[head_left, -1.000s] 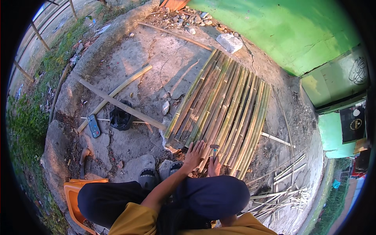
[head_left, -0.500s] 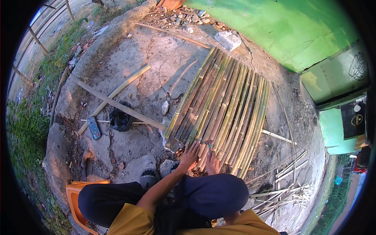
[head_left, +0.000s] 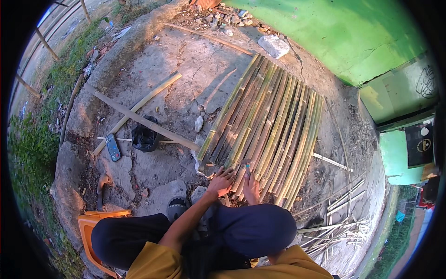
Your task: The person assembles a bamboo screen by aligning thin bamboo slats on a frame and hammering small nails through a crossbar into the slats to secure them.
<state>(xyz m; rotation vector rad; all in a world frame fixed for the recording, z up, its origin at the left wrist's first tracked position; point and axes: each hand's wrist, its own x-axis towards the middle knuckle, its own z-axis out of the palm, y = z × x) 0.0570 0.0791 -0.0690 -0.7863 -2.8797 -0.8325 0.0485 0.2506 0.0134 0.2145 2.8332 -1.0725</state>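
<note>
The bamboo slats [head_left: 265,132] lie side by side in a slanting row on cracked concrete [head_left: 153,60], just ahead of the person's knees and a little to the right. From left to right they run from a green-edged slat through darker, brown-streaked ones to yellowish and pale green ones, all crossed by knots. Narrow dark gaps show between several, and the lower ends are uneven.

The left hand [head_left: 220,181] lies palm down at the lower left ends of the slats, loosely open, its fingers slightly bent and touching the bamboo. Whether anything small sits under the fingertips cannot be told. Just to its right, the right hand [head_left: 251,188] is curled around the handle of a small hammer [head_left: 246,162]. The hammer's head is over the lower part of the slats; whether it touches them is unclear.

At the far left, a dark phone [head_left: 113,147] carries small coloured marks. At the far right, a green panel [head_left: 395,90] bears a curling dark design, and below it a black sign [head_left: 419,142] shows a round yellowish emblem, its details too small to read.
</note>
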